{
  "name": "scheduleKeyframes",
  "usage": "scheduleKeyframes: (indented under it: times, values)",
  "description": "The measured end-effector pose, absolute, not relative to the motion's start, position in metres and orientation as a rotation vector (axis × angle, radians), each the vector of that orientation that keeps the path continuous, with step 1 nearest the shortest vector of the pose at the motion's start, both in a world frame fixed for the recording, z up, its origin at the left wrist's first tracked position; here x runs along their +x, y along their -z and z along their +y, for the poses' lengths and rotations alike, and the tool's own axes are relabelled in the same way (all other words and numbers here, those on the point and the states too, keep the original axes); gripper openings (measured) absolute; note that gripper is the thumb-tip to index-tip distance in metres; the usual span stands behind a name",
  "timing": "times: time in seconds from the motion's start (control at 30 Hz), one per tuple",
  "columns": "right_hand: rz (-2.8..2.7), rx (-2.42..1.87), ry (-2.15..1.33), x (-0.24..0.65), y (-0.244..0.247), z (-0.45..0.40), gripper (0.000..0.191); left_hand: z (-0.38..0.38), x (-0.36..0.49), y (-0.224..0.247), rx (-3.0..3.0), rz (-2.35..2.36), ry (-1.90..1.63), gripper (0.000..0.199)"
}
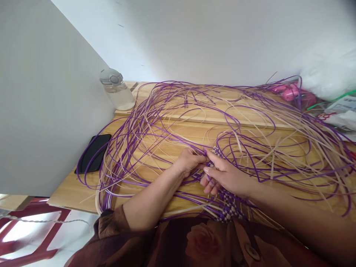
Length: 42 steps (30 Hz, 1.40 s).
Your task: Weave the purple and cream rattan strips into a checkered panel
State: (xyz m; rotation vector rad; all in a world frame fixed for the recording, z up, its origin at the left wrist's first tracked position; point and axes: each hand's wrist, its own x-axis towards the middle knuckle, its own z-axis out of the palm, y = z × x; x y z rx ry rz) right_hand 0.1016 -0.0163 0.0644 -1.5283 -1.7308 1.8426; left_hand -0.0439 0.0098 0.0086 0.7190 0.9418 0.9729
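A woven strip (229, 207) of purple and beige strands lies on the wooden table in front of my body, its checkered knots showing below and above my hands. My left hand (190, 162) is closed, its thumb and fingers pinching purple strands at the strip's left edge. Close against it, my right hand (219, 172) is closed too, thumb and index finger on a purple strand, the other fingers curled over the weave. Long loose purple and beige strands (136, 122) fan out from the strip to both sides. The exact crossing between my fingertips is partly hidden.
A clear water bottle (118, 91) with a grey lid stands at the back left. A black phone (93, 154) lies at the table's left, under some strands. Pink-handled tool (292, 92) and plastic bags (330, 74) sit at the back right. Walls (194, 40) close off the back and left.
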Motion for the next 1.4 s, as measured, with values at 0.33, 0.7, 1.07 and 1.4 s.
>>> scheduleKeyframes:
  times: [0.33, 0.7, 1.07, 1.4]
  values:
    - [-2.4, -1.379, -0.754, 0.116, -0.078, 0.038, 0.022, 0.01, -0.046, -0.013, 0.743, 0.98, -0.914, 0.017]
    - [-2.795, -1.218, -0.231, 0.089, -0.074, 0.05, 0.019, 0.011, -0.04, -0.002, 0.631, 1.001, -0.996, 0.023]
    - [-2.015, -1.547, -1.429, 0.131, -0.08, 0.051, 0.024, 0.01, -0.037, -0.01, 0.52, 0.968, -0.993, 0.026]
    - [-2.268, -1.432, -0.747, 0.092, -0.074, 0.06, 0.01, 0.008, -0.036, -0.004, 0.624, 0.931, -1.05, 0.042]
